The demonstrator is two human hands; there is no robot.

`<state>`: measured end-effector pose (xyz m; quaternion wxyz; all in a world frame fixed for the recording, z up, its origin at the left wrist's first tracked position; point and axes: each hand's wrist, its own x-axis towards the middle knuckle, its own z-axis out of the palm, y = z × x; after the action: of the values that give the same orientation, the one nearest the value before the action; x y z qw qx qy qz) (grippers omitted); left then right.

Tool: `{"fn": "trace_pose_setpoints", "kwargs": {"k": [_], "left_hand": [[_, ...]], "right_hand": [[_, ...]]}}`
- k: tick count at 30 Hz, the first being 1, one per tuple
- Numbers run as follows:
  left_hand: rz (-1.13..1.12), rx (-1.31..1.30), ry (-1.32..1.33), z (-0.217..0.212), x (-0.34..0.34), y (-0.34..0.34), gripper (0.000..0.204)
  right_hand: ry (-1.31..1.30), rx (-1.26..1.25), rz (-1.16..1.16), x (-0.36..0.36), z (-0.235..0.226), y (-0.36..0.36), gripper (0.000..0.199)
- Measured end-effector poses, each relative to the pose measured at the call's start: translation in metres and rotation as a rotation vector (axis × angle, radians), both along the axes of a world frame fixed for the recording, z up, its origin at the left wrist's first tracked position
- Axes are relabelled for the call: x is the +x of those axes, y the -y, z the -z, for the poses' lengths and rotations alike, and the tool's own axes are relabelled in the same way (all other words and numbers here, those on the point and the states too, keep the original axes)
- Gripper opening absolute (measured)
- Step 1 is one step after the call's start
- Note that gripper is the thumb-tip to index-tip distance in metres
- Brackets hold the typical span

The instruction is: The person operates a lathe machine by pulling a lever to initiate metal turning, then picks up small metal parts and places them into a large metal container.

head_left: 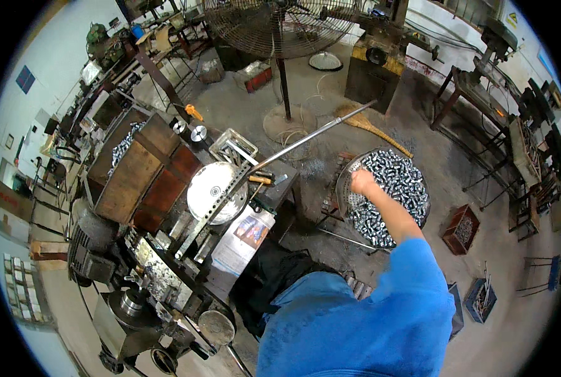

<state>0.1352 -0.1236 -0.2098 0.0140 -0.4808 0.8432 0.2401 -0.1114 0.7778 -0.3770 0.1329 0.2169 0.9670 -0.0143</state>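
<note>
My right hand is over the left part of a round, shallow perforated basket, its fingers curled in. Whatever they hold, if anything, is too small or hidden to make out. Many short, shiny metal cylindrical parts fill most of the basket; a patch of its holed bottom shows beside the hand. My right forearm reaches in from a blue sleeve. My left hand is out of view.
To the left stands a machine with a round metal plate, a long metal bar and a printed sheet. A large fan stands ahead, a broom lies near its base. A rusty bin and a blue crate sit right.
</note>
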Motion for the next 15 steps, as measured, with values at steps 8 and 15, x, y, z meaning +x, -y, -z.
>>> {"fn": "trace_pose_setpoints", "kwargs": {"k": [8,15], "left_hand": [[0.46,0.446,-0.635,-0.078,-0.12,-0.138,0.028],[0.483,1.227,-0.842,-0.057,-0.185,-0.307,0.029]], "right_hand": [[-0.331,-0.967,-0.663,0.002,-0.119,0.248,0.039],[-0.877,-1.406,-1.381,0.013,-0.228,0.417,0.021]]}}
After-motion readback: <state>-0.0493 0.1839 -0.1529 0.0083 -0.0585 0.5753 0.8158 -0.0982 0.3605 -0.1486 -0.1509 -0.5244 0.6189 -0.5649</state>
